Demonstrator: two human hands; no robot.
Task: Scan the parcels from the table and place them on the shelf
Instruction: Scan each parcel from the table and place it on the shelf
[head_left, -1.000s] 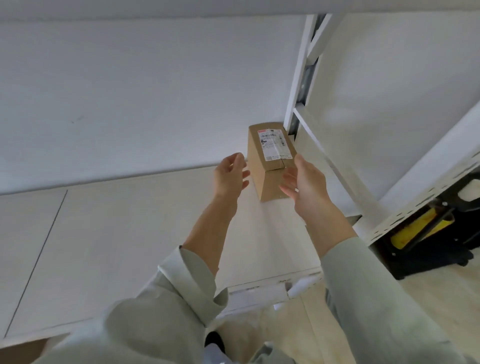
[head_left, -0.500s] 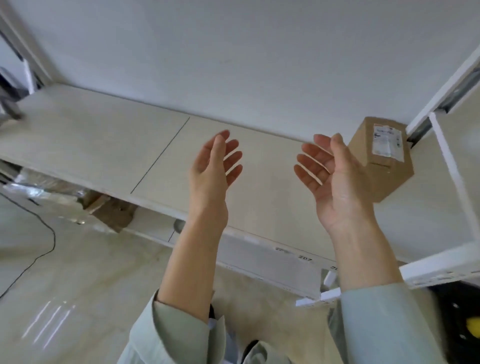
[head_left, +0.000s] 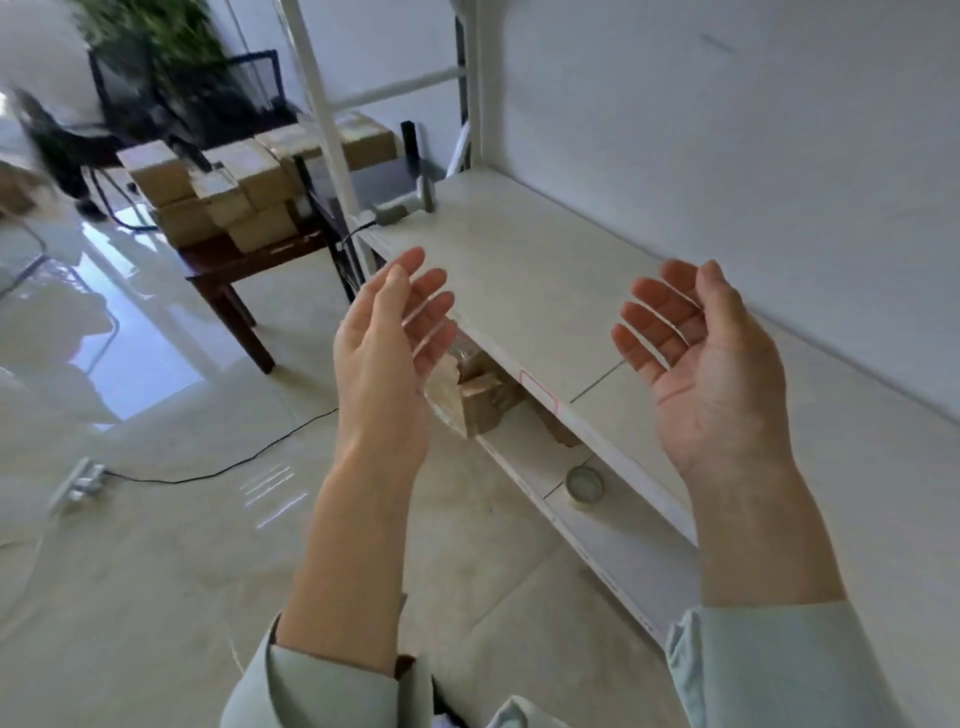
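1. The parcels (head_left: 244, 192) are stacked on the dark worktop (head_left: 249, 260) at far left; motion blur hides their labels and exact count.
2. A grey scanner (head_left: 402, 208) lies at the far end of the shelf (head_left: 524, 270); its outline is soft.
3. Under the shelf board, cardboard pieces (head_left: 483, 397) and a tape roll (head_left: 584, 483) are partly covered.
4. The left hand (head_left: 384, 353) is released, fingers spread, holding nothing.
5. The right hand (head_left: 711, 364) is released, palm turned inward, holding nothing.
6. Difference from 0.5 s ago: the view has swung left; the parcel placed at the shelf's right end is no longer in frame, and the worktop stack has come into view. Both hands remain empty.
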